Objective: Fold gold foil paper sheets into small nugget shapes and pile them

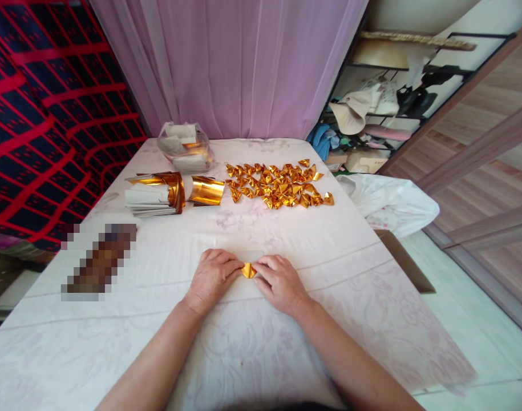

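Between my two hands, low over the near middle of the table, is a small folded piece of gold foil paper [249,270]. My left hand [215,278] pinches its left end, fingers closed. At the right end, the thumb and fingers of my right hand [282,281] are pressed on it. Beyond my hands lies a spread of folded gold foil pieces [282,185]. To their left are a short stack of flat gold foil sheets [206,190] and a larger pile of foil sheets [147,201], partly showing pale backs.
A clear plastic bag [184,145] of more sheets stands at the table's far left. A pixelated patch [100,260] covers something on the left. Past the right edge are a white plastic bag [393,202] and a loaded shelf rack [384,103]. A purple curtain [239,68] hangs behind the table.
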{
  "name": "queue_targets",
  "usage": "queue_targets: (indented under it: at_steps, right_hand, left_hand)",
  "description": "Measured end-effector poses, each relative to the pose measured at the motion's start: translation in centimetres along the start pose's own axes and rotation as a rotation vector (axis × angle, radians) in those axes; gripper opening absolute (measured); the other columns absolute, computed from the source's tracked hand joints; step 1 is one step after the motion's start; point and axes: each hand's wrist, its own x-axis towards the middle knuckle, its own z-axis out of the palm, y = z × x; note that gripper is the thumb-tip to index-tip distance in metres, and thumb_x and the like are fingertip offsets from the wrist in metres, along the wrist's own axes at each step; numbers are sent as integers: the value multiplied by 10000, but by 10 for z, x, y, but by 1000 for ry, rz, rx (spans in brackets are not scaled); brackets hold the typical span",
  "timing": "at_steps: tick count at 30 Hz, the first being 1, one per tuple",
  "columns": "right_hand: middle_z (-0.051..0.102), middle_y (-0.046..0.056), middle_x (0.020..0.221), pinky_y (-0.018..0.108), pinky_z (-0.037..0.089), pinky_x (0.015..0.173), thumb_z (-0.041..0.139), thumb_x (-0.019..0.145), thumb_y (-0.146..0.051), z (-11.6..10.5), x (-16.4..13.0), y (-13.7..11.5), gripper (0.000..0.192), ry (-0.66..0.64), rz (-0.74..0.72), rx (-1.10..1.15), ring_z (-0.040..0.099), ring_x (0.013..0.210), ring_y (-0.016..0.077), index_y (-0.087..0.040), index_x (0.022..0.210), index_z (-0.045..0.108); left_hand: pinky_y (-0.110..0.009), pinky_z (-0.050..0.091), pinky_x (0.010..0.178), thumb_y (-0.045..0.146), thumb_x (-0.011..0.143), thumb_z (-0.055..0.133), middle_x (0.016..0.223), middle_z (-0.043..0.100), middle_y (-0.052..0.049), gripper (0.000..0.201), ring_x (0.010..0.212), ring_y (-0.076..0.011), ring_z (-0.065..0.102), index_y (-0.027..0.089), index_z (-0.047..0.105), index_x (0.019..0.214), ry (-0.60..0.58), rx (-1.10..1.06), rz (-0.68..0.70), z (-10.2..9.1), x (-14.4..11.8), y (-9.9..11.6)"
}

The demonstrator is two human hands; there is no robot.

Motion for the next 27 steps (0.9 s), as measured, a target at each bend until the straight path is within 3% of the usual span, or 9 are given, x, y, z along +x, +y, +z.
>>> queue_targets:
  at_steps: [17, 27]
  right_hand:
    - [647, 64, 970, 338, 481, 808, 537, 919, -169, 5, 6, 5, 153, 77, -13, -60, 571, 888, 203, -201, 990, 668]
    - [619, 46, 862, 312, 424, 774, 471, 965, -229, 4, 5, 3, 199, 32, 39, -98, 549, 845, 189, -203, 877, 648]
  left_hand:
    - [-381, 402, 858, 333, 931, 552, 959, 713, -36, 186, 921, -208, 595, 233, 678, 1023, -24, 3, 47, 0, 2, 3]
    - [-373, 375, 840, 276, 906, 569, 854, 690, -14, 127, 882, -202, 580, 230, 682, 873, -84, -90, -125, 0, 2, 12]
